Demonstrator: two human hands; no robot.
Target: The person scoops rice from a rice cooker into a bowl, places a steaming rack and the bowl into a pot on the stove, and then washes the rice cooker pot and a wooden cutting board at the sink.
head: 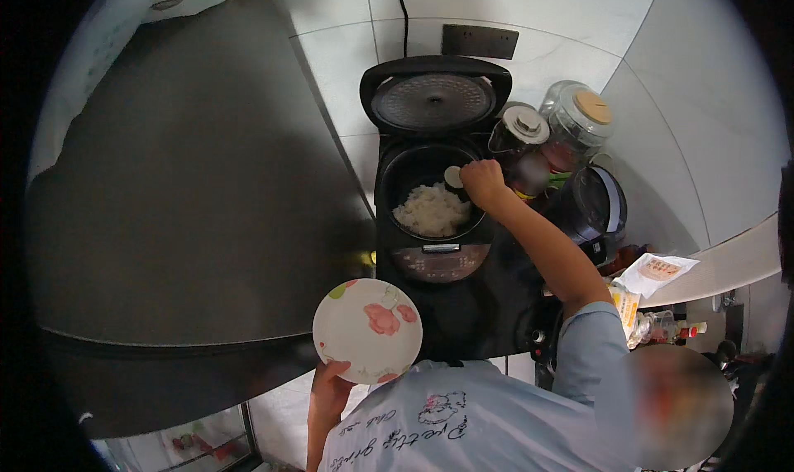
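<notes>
My left hand (333, 380) grips the near-left rim of a white plate (353, 339) with a pink floral pattern. No food lies on the plate. It is just in front of a black rice cooker (397, 262), whose lid (434, 103) stands raised at the back. Cooked white rice (432, 213) lies in the dark inner pot (406, 162). Over the pot's right side, my right hand (482, 182) is closed around a pale, round-ended utensil (453, 177), apparently a spoon or rice paddle. Its handle is hidden by my fingers.
A large dark grey appliance top (186, 211) fills the left side. Right of the cooker stand a lidded glass pitcher (524, 126), a glass jar (567, 109) with a wooden lid and a dark kettle-like appliance (586, 205). A wall socket plate (479, 42) is behind.
</notes>
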